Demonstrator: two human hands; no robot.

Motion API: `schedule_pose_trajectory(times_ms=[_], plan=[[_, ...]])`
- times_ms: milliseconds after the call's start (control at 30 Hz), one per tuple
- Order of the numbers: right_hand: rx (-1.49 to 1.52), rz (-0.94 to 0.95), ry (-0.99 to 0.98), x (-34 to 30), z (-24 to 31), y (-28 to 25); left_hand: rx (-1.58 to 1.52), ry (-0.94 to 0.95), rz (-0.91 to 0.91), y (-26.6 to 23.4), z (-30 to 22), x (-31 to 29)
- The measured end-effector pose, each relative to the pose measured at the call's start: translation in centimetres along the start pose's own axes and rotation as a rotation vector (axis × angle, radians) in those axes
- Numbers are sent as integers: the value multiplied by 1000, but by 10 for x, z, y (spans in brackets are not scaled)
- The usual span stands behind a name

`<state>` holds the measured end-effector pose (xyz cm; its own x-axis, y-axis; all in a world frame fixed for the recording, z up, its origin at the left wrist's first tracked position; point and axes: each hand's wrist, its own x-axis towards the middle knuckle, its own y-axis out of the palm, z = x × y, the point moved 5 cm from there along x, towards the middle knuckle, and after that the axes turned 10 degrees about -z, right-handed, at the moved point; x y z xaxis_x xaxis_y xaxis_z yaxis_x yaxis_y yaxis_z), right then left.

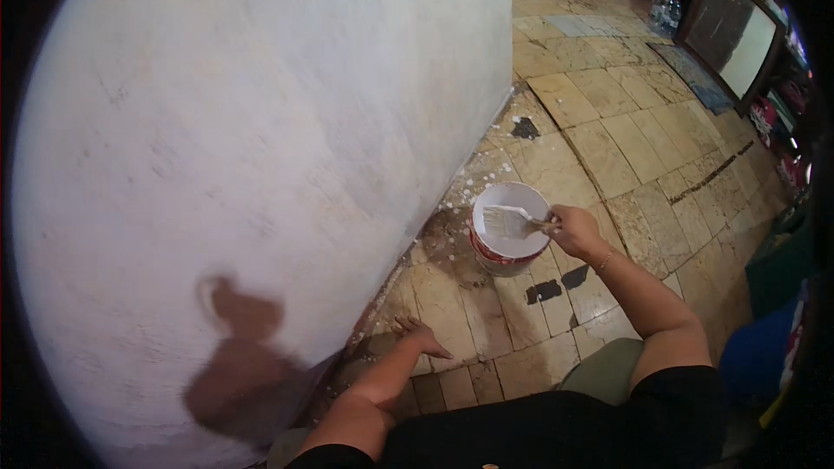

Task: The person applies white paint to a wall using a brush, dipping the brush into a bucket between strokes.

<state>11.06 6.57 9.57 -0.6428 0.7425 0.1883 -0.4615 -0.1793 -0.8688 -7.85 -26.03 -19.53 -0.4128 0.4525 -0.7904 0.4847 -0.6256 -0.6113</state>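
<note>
1. The right hand point(575, 231) is closed around the handle of a brush point(514, 224). The thumb and fingers are wrapped tight.
2. The brush is in the mouth of a round bucket point(499, 263). Its wide, pale hairs point left, to the wall point(261, 122). There is white stuff along its edge. I can't tell if the hairs dip into anything.
3. The bucket stands up on the tile floor point(569, 156), near the bottom of the wall. It is white inside, with some red on the outside. I can't tell how full it is.
4. The left hand point(422, 339) has its fingers spread apart and holds nothing that I can see. It is low, close to the foot of the wall, nearer to the person than the bucket is. It looks like it is on the floor, but I can't be sure it touches.
5. White spots point(495, 178) dot the floor between the bucket and the wall.
6. I think the step now is getting white stuff onto the brush, or wiping extra off on the rim.
7. The next move seems to call for a firm grip and a slow lift, with the hairs clear of the rim. A light wipe first would help stop drips. The bucket could tip if the brush pushes hard on its side.
</note>
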Motion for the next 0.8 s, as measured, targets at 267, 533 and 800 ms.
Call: schedule_pose_trajectory(times_ms=[267, 533, 800], plan=[[1067, 172, 518, 13, -29, -17, -82, -53, -92, -26, -7, -29], [1088, -161, -16, 86, 124, -109, 39, 46, 19, -44, -22, -42], [1280, -308, -170, 139, 236, -114, 65, 207, 158, -11, -14, -15]])
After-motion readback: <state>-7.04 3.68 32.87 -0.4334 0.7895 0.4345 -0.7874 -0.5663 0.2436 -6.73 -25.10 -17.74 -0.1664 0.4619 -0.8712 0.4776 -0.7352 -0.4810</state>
